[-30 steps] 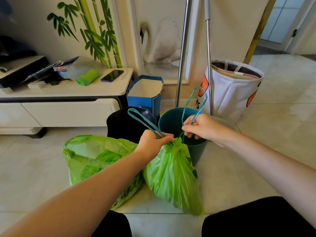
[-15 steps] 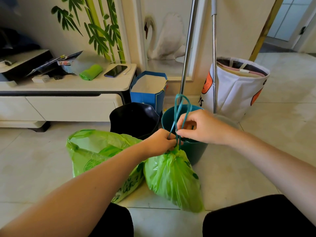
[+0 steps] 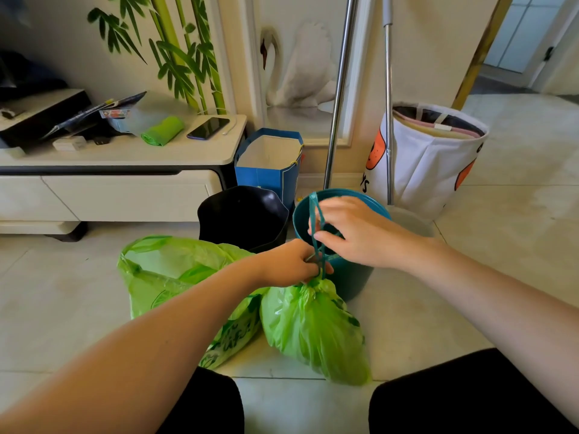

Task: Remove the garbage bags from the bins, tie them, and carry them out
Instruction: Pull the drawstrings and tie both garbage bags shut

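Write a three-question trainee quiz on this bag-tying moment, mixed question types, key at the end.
1. True or false: the open green bag is already tied.
2. Which hand pinches the neck of the cinched green bag? A) left hand B) right hand
3. Fill in: the teal drawstring loops up in front of the ___ bin.

Key: 1 false; 2 A; 3 teal.
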Available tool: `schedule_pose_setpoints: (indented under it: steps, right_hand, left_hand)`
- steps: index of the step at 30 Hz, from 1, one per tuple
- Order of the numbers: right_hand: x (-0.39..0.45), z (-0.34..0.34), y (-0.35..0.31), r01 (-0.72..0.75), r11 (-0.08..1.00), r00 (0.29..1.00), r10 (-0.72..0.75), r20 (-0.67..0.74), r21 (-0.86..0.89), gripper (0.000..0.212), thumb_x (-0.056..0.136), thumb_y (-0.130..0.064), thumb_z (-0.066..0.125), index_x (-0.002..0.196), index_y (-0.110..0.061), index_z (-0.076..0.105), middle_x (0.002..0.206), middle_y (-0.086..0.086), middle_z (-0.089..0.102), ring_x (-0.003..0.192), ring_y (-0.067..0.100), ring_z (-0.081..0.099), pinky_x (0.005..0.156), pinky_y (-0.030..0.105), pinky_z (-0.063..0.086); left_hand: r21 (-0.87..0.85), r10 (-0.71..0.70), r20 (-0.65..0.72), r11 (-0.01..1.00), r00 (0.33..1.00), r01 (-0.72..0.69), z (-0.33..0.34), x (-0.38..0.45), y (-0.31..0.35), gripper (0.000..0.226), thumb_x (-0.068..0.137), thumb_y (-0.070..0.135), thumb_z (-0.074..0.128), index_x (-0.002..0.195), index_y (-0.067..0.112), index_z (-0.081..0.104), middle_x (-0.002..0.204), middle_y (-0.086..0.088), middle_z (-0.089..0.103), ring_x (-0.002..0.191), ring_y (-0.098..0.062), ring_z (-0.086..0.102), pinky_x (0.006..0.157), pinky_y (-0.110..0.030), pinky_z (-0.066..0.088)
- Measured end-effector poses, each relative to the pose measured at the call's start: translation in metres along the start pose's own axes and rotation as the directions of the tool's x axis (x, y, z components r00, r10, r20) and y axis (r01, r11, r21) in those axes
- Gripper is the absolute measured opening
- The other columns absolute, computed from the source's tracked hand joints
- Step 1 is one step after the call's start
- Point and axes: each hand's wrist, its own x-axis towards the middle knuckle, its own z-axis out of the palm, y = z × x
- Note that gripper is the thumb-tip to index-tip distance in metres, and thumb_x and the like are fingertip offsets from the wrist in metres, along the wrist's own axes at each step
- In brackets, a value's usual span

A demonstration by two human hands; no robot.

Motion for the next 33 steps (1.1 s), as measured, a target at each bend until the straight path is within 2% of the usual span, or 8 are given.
schedule_pose_setpoints:
  steps: [4, 7, 13, 18, 24, 27, 30, 33]
  right_hand:
    - [-0.003, 0.001, 0.0, -0.134, 0.98, 0.985, 0.115, 0.131, 0.148, 0.005, 0.098, -0.033, 0.036, 0.097, -0.035, 0.041, 0.066, 0.008, 0.062, 0.057, 0.024, 0.058, 0.063, 0.051, 0.048]
    - [-0.002, 0.002, -0.001, -0.184, 0.961, 0.978, 0.158, 0.136, 0.205, 0.012, 0.097, -0.038, 0.039, 0.097, -0.027, 0.044, 0.059, 0.006, 0.06, 0.053, 0.021, 0.056, 0.059, 0.045, 0.049]
    - [-0.003, 0.002, 0.018, -0.31, 0.932, 0.944, 0.279, 0.175, 0.185, 0.052, 0.09, -0.057, 0.043, 0.057, -0.017, 0.049, 0.048, -0.003, 0.042, 0.047, 0.009, 0.041, 0.053, 0.025, 0.036]
    - [-0.01, -0.003, 0.035, -0.441, 0.893, 0.871, 0.401, 0.282, 0.09, 0.054, 0.096, -0.047, 0.041, 0.06, -0.019, 0.069, 0.037, -0.005, 0.044, 0.036, 0.005, 0.043, 0.047, 0.014, 0.034]
    - [-0.017, -0.001, 0.056, -0.51, 0.847, 0.723, 0.517, 0.459, -0.15, 0.039, 0.088, -0.042, 0.054, 0.059, -0.023, 0.071, 0.054, 0.0, 0.055, 0.047, 0.015, 0.046, 0.051, 0.025, 0.041]
    - [-0.015, 0.003, 0.06, -0.489, 0.865, 0.753, 0.485, 0.446, -0.115, 0.026, 0.082, -0.036, 0.063, 0.06, -0.023, 0.068, 0.055, 0.001, 0.059, 0.045, 0.012, 0.05, 0.046, 0.022, 0.04]
    - [-0.011, 0.007, 0.061, -0.448, 0.893, 0.852, 0.411, 0.326, 0.046, 0.008, 0.079, -0.031, 0.07, 0.084, -0.026, 0.073, 0.084, -0.004, 0.073, 0.076, 0.009, 0.066, 0.069, 0.025, 0.052]
    - [-0.007, 0.015, 0.05, -0.38, 0.851, 0.917, 0.293, 0.272, 0.363, 0.023, 0.081, -0.022, 0.071, 0.103, -0.025, 0.072, 0.095, -0.008, 0.07, 0.084, 0.002, 0.063, 0.079, 0.019, 0.049]
  left_hand:
    - [-0.113, 0.047, 0.019, 0.993, 0.999, -0.044, -0.001, -0.003, 0.003, 0.014, 0.086, 0.015, 0.058, 0.089, 0.012, 0.071, 0.081, -0.014, 0.068, 0.063, -0.014, 0.049, 0.061, -0.028, 0.045]
    - [-0.124, 0.076, -0.076, 0.989, 0.994, -0.085, 0.0, -0.002, 0.005, 0.034, 0.094, 0.028, 0.057, 0.08, -0.001, 0.07, 0.054, 0.004, 0.056, 0.052, -0.008, 0.048, 0.057, -0.02, 0.044]
    - [-0.233, 0.02, -0.153, 0.971, 0.988, -0.055, -0.003, 0.003, 0.001, 0.046, 0.099, 0.036, 0.043, 0.075, 0.007, 0.07, 0.056, 0.003, 0.061, 0.053, -0.004, 0.055, 0.061, -0.017, 0.048]
    - [-0.429, -0.154, -0.273, 0.903, 0.95, 0.023, -0.007, 0.009, -0.004, 0.041, 0.101, 0.031, 0.04, 0.098, 0.007, 0.072, 0.078, -0.004, 0.071, 0.074, -0.011, 0.054, 0.067, -0.02, 0.042]
    - [-0.505, -0.185, -0.234, 0.862, 0.955, 0.043, -0.008, 0.009, -0.013, 0.024, 0.094, 0.02, 0.056, 0.1, 0.003, 0.072, 0.083, -0.006, 0.074, 0.077, -0.016, 0.054, 0.059, -0.016, 0.044]
    - [-0.493, -0.133, -0.222, 0.87, 0.966, 0.007, -0.008, 0.01, -0.013, 0.021, 0.088, 0.018, 0.065, 0.093, -0.002, 0.072, 0.079, -0.008, 0.072, 0.075, -0.016, 0.059, 0.067, -0.023, 0.047]
    - [-0.438, -0.073, -0.218, 0.899, 0.973, -0.03, -0.012, 0.008, -0.014, 0.017, 0.087, 0.018, 0.066, 0.09, 0.002, 0.074, 0.078, -0.006, 0.073, 0.075, -0.012, 0.064, 0.073, -0.026, 0.051]
    - [-0.298, 0.001, -0.189, 0.953, 0.982, -0.058, -0.014, 0.005, -0.013, 0.013, 0.086, 0.017, 0.068, 0.088, 0.005, 0.074, 0.078, -0.004, 0.074, 0.073, -0.006, 0.064, 0.069, -0.023, 0.05]
